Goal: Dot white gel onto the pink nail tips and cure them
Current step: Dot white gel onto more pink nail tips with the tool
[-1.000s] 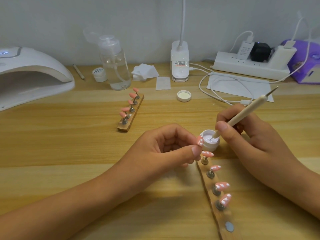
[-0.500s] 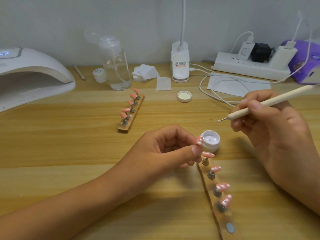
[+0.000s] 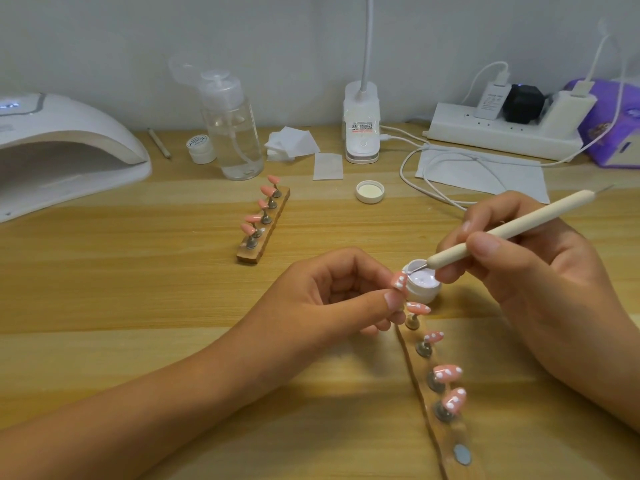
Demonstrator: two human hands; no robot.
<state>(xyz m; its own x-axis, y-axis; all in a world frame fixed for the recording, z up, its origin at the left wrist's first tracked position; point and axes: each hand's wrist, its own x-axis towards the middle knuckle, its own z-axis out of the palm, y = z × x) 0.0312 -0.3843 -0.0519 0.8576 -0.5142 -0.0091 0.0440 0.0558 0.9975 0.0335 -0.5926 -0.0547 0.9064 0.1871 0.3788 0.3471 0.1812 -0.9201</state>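
Observation:
My left hand [image 3: 332, 296] pinches a pink nail tip [image 3: 399, 280] with white dots between thumb and fingers. My right hand [image 3: 526, 271] grips a cream dotting pen [image 3: 502, 233], and its metal point touches the top of that tip, just over the open white gel jar [image 3: 423, 285]. Below the jar a wooden holder strip [image 3: 415, 372] carries several pink tips with white dots [image 3: 446, 373] on metal stands. A second wooden holder [image 3: 263, 233] with several plain pink tips sits further back, left of centre.
A white curing lamp [image 3: 65, 154] stands at the far left. Behind are a clear pump bottle [image 3: 232, 133], a small closed jar [image 3: 201, 148], white wipes [image 3: 292, 143], the gel jar's lid [image 3: 370, 191], a desk lamp base [image 3: 362, 133], a power strip [image 3: 502, 133] and cables.
My right hand lifted the pen out of the gel jar, swung right, then came back so the point meets the tip held by my left hand. The left hand stayed put.

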